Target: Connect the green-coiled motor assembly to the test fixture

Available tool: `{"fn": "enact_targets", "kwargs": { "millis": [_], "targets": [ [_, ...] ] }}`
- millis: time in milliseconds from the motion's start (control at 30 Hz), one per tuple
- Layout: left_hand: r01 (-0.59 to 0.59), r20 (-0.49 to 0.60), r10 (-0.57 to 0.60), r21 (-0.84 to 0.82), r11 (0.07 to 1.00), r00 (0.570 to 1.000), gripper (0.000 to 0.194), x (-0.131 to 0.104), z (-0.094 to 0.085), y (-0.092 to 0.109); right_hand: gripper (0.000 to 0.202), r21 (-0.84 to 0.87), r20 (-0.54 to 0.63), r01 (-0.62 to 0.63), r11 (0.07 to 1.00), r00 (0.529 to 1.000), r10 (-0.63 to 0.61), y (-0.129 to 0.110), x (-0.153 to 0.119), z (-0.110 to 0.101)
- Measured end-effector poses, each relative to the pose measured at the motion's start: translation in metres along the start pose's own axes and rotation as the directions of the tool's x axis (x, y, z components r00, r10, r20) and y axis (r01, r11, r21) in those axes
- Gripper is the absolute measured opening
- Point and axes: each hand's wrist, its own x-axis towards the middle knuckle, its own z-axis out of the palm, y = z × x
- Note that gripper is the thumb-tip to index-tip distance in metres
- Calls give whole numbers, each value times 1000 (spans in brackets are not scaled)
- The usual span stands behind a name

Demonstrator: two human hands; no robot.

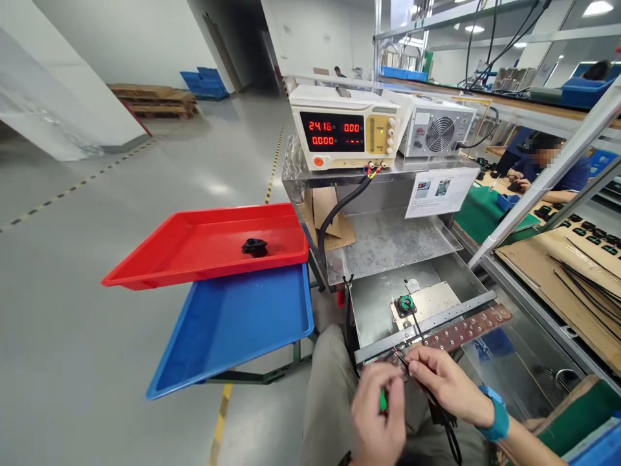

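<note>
Right hand (pixel 444 382) was closed to a pinch, thumb and forefinger pressed on thin wire ends (pixel 402 358) just in front of the metal bench edge. A black cable (pixel 444 421) ran under the same palm and dropped toward the lap. Left hand (pixel 379 414) was curled nearly into a fist around a small green tool (pixel 383 401), of which only a sliver showed between the fingers; its tip sat close to the wire ends. Whether the tool touched the wires could not be told.

A thin black lead ran from the pinched ends up to a small round part with a green ring (pixel 405 304), seated on a pale plate (pixel 429 304) in the steel tray (pixel 373 304). A brown strip with holes (pixel 466 330) lay along the tray's front rail, between the hands and the part.

To the left stood a red tray (pixel 194 246) holding one black part (pixel 255 246), stacked over a blue tray (pixel 233 323). On the shelf above sat a power supply (pixel 344 129) with red digits, and beside it a grey box with a fan (pixel 439 133). A printed sheet (pixel 439 191) hung on the shelf front.

A second person sat at the far right bench, partly hidden behind a slanted frame bar (pixel 548 175). The right wrist wore a blue band (pixel 499 417). The left wrist was cut off at the bottom edge.
</note>
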Motion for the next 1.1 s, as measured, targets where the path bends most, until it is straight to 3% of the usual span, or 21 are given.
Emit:
{"fn": "enact_targets", "kwargs": {
  "millis": [67, 100, 233, 300, 400, 500, 567, 700, 1100],
  "targets": [
    [198, 37, -202, 92, 976, 979, 17, 4, -18, -8, 38, -79, -39, 10, 997, 999, -13, -1, -11, 5],
    [233, 77, -242, 109, 966, 967, 18, 4, -24, -11, 36, -137, -65, 12, 990, 998, -22, -2, -15, 8],
    [248, 167, -268, 130, 960, 949, 14, -14, -31, -22, 28, -393, -127, 12, 919, 990, -67, 2, -23, 22],
    [277, 157, -299, 146, 950, 941, 12, -29, -30, -28, 24, -550, -129, 34, 834, 984, -125, 9, -23, 29],
    [355, 150, -380, 170, 919, 913, 9, -51, -30, -40, 21, -775, -90, 42, 631, 980, -177, 25, -21, 41],
    [426, 185, -467, 223, 877, 865, 14, -71, -35, -53, 17, -894, -56, -9, 447, 994, -92, 38, -17, 53],
    [447, 186, -503, 274, 851, 844, 15, -81, -39, -59, 16, -921, -55, -47, 386, 998, -9, 42, -13, 59],
    [415, 193, -486, 315, 854, 852, 23, -87, -44, -63, 16, -937, -73, -95, 335, 994, 77, 38, -7, 62],
    [286, 290, -385, 329, 900, 876, 27, -85, -40, -61, 17, -950, -9, -42, 310, 994, 106, 32, 11, 58]
  ]
}}
